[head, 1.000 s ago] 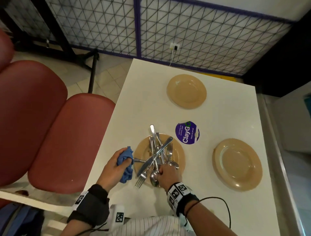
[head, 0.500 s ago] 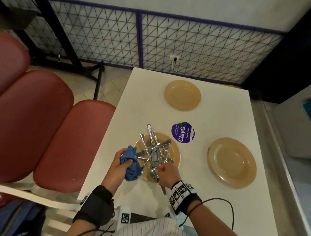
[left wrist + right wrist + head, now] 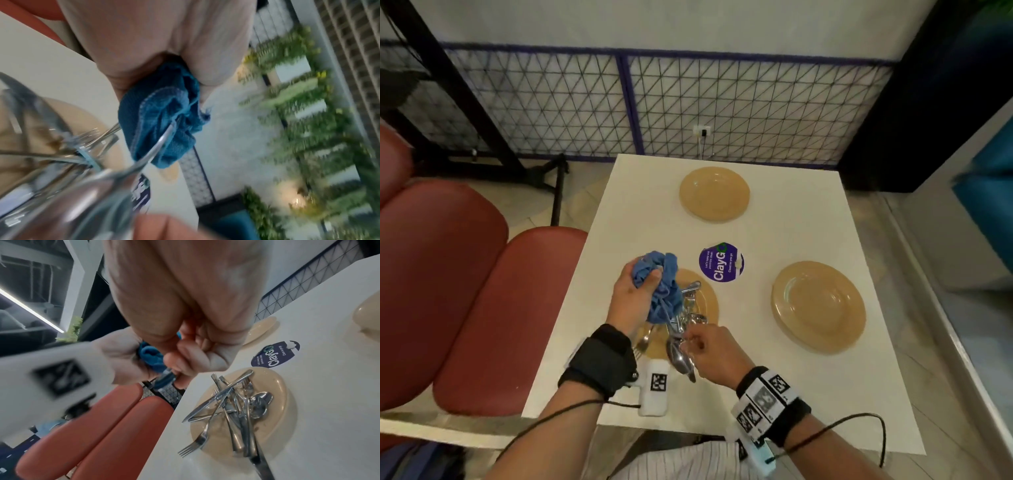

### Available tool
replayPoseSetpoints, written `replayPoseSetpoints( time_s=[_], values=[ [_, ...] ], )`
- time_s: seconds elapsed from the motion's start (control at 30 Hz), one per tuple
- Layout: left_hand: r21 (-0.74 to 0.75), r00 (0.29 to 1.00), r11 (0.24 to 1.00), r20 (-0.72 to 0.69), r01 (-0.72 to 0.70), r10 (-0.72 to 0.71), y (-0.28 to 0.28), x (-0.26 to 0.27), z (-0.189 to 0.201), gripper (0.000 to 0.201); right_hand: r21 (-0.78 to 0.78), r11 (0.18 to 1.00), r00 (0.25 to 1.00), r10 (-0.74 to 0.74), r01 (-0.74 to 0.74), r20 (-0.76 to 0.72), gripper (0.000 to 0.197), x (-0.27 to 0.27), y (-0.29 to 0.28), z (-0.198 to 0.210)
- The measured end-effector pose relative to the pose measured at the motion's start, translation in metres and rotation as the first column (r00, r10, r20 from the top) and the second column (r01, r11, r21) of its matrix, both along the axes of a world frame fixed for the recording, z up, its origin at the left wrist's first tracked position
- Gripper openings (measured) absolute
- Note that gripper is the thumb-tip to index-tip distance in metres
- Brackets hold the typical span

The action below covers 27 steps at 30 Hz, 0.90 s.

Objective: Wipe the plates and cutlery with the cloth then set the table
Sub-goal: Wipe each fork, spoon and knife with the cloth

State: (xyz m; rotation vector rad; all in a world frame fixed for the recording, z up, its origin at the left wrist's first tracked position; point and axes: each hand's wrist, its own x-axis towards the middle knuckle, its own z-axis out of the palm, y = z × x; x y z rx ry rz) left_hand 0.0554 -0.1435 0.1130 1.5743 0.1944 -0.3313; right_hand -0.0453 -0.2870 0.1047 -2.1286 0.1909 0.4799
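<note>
My left hand (image 3: 643, 282) grips a bunched blue cloth (image 3: 662, 291) above the near tan plate (image 3: 707, 298), which holds a pile of knives, forks and spoons (image 3: 236, 407). My right hand (image 3: 697, 342) pinches a spoon (image 3: 679, 359) by its handle, bowl toward me. The far end of the handle runs into the cloth (image 3: 162, 116). In the right wrist view my fingertips (image 3: 180, 369) pinch the handle next to the cloth (image 3: 150, 355). Two bare tan plates lie on the white table (image 3: 774, 240), one at the far end (image 3: 714, 193), one on the right (image 3: 818, 306).
A round purple sticker (image 3: 720, 262) lies flat between the plates. Red padded seats (image 3: 493, 308) run along the table's left edge. A wire-mesh fence (image 3: 722, 109) stands beyond the far edge. A grey ledge borders the right side.
My right hand has lifted a spoon out of the pile toward me. My left hand has brought the cloth up and right, onto the spoon's handle.
</note>
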Motion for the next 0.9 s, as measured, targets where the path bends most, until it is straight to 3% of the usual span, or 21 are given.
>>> replayPoseSetpoints(
  time_s=[0.13, 0.23, 0.33, 0.47, 0.6, 0.77, 0.9],
  values=[
    [-0.024, 0.997, 0.999, 0.074, -0.036, 0.038, -0.015, -0.001, 0.017, 0.032, 0.037, 0.998, 0.995, -0.061, 0.059, 0.081, 0.011, 0.003, -0.013, 0.011],
    [-0.024, 0.996, 0.998, 0.056, 0.065, -0.064, -0.031, -0.033, 0.011, 0.027, 0.076, 0.989, 0.980, -0.137, 0.127, 0.142, 0.009, 0.011, -0.022, 0.017],
    [0.027, 0.987, 0.990, 0.083, 0.137, -0.139, -0.032, -0.040, 0.013, 0.023, 0.087, 0.990, 0.983, -0.123, 0.112, 0.134, 0.011, -0.001, -0.027, 0.014],
    [0.021, 0.986, 1.000, 0.164, 0.014, -0.017, -0.019, -0.019, 0.030, 0.019, 0.072, 0.994, 0.990, -0.094, 0.086, 0.105, 0.014, -0.024, -0.026, 0.004],
    [-0.017, 0.988, 0.999, 0.149, -0.040, 0.043, -0.021, -0.028, 0.027, 0.019, 0.083, 0.993, 0.991, -0.095, 0.088, 0.092, 0.013, -0.027, -0.024, 0.004],
    [0.005, 0.985, 0.991, 0.109, 0.133, -0.133, -0.030, -0.064, 0.011, 0.022, 0.207, 0.962, 0.975, -0.199, 0.175, 0.099, 0.005, -0.008, -0.024, 0.011],
    [0.084, 0.957, 0.965, 0.135, 0.248, -0.258, -0.017, -0.054, 0.013, 0.024, 0.258, 0.949, 0.979, -0.199, 0.183, 0.040, 0.007, -0.002, -0.024, 0.014]
  ],
)
